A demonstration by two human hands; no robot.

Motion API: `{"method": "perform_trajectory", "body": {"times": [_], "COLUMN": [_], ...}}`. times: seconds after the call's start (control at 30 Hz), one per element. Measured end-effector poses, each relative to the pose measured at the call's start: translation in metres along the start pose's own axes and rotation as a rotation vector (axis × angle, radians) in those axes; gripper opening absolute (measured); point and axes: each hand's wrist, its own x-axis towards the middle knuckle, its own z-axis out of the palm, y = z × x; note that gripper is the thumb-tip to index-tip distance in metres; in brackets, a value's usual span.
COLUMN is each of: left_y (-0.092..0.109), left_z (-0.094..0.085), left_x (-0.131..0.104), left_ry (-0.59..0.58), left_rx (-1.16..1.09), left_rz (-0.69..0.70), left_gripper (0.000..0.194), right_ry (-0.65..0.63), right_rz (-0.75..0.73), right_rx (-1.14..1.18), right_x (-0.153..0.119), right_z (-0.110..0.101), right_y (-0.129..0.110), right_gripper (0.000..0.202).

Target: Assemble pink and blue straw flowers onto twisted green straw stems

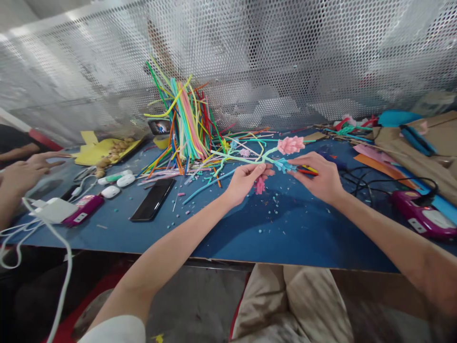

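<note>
Tabletop [228,243], left hand [246,181], right hand [319,176] touching blue flower [283,165]

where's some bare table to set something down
Barest: the blue table along its near edge between the left forearm and right forearm, a few specks aside. Another patch lies between the black phone and the near edge. Crowded: beyond the left hand, where pipe cleaners spread, and the right end, with brown paper and a purple power strip.

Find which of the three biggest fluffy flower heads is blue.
The blue head sits between the left hand and right hand; the others are pink: a large head above it in view, a smaller head below.
</note>
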Motion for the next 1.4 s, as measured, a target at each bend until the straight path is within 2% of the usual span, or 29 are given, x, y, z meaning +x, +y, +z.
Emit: {"method": "perform_trajectory", "body": {"times": [0.17,0.3,0.4,0.5,0.57,0.7,0.8,0.97,1.07,1.2,1.4], "left_y": [0.002,0.005,0.007,0.006,0.005,0.004,0.006,0.009,0.009,0.008,0.007], "left_z": [-0.005,-0.003,0.002,0.010,0.016,0.023,0.024,0.024,0.027,0.030,0.029], "left_x": [0.003,0.001,-0.004,-0.010,-0.015,-0.021,-0.022,-0.022,-0.022,-0.022,-0.022], "left_ry": [0.149,0.132,0.079,0.018,-0.040,-0.112,-0.104,-0.083,-0.019,0.064,0.045], "left_rx": [0.088,0.127,0.173,0.219,0.234,0.245,0.261,0.333,0.298,0.267,0.229], "left_rz": [0.170,0.214,0.215,0.235,0.250,0.265,0.275,0.278,0.307,0.306,0.239], "left_gripper": [0.038,0.037,0.037,0.035,0.034,0.035,0.036,0.034,0.032,0.031,0.033], "right_ry": [-0.129,-0.141,-0.190,-0.210,-0.186,-0.094,-0.043,-0.041,-0.016,0.001,0.027], "right_rz": [0.084,0.066,0.074,0.212,0.306,0.366,0.400,0.447,0.515,0.556,0.546], "right_rx": [0.017,0.022,0.073,0.230,0.348,0.430,0.433,0.532,0.661,0.704,0.672], "right_x": [0.000,0.001,0.002,0.002,0.002,0.000,0.000,0.002,0.001,-0.001,-0.002], "right_z": [0.002,0.002,0.004,0.008,0.011,0.014,0.014,0.018,0.023,0.028,0.027], "right_y": [-0.004,-0.005,-0.007,-0.013,-0.017,-0.022,-0.025,-0.030,-0.029,-0.028,-0.030], "right_gripper": [0.044,0.066,0.057,0.050,0.040,0.020,0.016,0.013,0.014,0.016,0.012]}}
